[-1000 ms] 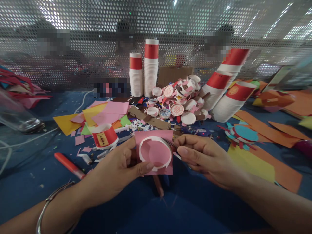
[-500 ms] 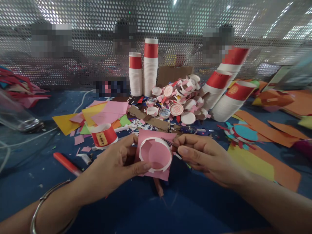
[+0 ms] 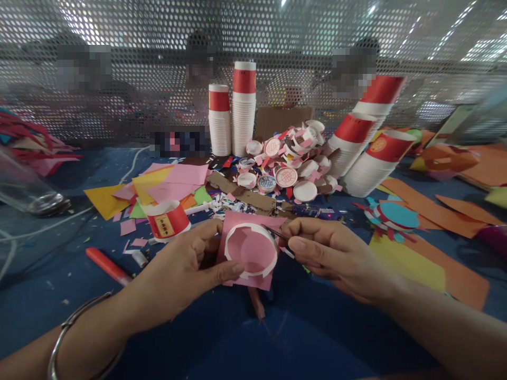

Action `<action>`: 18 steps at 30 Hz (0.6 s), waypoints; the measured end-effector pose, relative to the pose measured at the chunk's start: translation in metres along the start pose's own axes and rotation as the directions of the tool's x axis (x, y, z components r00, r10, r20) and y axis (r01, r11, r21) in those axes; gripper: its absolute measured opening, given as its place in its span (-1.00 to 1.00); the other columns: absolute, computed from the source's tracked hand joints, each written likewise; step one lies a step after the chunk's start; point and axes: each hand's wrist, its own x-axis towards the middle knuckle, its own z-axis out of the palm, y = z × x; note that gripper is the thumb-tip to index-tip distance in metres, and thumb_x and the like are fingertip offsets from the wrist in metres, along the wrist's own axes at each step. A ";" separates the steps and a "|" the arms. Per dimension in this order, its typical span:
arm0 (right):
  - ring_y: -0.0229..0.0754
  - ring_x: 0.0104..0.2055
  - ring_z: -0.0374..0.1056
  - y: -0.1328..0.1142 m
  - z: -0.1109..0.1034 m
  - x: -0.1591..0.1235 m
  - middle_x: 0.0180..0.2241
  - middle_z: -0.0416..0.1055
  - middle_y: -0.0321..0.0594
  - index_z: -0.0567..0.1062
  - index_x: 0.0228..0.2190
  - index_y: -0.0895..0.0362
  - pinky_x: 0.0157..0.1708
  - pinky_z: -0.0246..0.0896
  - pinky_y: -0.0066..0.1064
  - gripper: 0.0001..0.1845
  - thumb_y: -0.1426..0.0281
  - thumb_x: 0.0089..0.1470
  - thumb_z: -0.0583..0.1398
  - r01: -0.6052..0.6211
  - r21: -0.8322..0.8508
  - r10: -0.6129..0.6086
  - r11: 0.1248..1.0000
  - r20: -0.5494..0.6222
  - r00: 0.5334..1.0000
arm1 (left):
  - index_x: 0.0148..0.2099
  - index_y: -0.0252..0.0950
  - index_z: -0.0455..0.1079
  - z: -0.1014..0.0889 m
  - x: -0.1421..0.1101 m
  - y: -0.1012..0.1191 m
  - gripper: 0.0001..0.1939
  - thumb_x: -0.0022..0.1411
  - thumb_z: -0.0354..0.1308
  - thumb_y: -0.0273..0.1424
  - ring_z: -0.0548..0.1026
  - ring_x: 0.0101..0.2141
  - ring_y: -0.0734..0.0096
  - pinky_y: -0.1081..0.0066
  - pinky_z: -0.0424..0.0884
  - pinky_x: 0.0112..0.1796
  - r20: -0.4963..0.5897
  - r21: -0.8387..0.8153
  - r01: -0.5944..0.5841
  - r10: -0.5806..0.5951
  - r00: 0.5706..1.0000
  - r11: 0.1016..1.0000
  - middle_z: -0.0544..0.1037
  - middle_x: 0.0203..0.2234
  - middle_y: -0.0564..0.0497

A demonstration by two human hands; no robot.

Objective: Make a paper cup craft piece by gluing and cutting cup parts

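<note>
My left hand (image 3: 190,269) grips a square of pink paper (image 3: 229,224) by its left side, fingers behind it and thumb across the front. On the paper sits a white paper ring (image 3: 226,247) with notched tabs, like a cut paper-cup rim, and pink shows inside it. My right hand (image 3: 328,258) is closed on a thin dark pointed tool (image 3: 273,230); its exact kind is unclear. The tool's tip lies at the ring's upper right edge. A short red-and-white paper cup (image 3: 168,219) stands just beyond my left hand.
Tall stacks of paper cups (image 3: 244,121) stand at the back, and others lean (image 3: 376,163) at right. Between them is a heap of cut cup pieces (image 3: 285,177). Coloured paper (image 3: 182,179), a red marker (image 3: 106,265) and a turquoise paper craft (image 3: 398,215) lie around.
The pink paper and ring have shifted very slightly left and up in view. Both hands keep their hold, and the tool tip stays at the ring's upper right edge.
</note>
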 end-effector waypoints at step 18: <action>-0.48 -0.60 -0.18 0.002 0.000 0.000 -0.56 0.06 -0.49 0.40 -0.34 0.16 -0.67 -0.37 -0.53 -0.60 0.10 0.20 0.34 0.006 -0.019 -0.006 1.000 0.008 1.000 | 0.07 -0.14 0.38 0.005 -0.002 0.001 -0.71 0.36 0.32 -0.29 0.70 -0.25 0.40 0.43 0.61 -0.18 0.074 -0.026 0.013 -0.011 0.997 1.000 0.71 -0.20 0.06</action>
